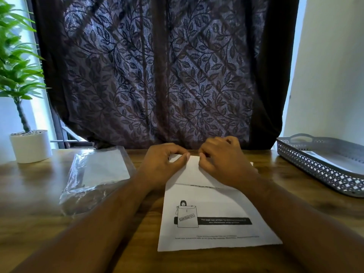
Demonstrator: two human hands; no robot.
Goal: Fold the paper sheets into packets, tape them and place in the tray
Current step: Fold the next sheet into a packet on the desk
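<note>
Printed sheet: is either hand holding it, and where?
The left hand pinches the printed sheet at its folded far edge; the right hand has curled fingers there, whether pinching or pressing cannot be told.

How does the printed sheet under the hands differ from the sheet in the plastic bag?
The printed white paper sheet is partly folded over; the white sheet in the clear plastic bag lies flat. The left hand and right hand hold the printed sheet; nothing touches the bagged one. Both lie on the wooden table.
</note>
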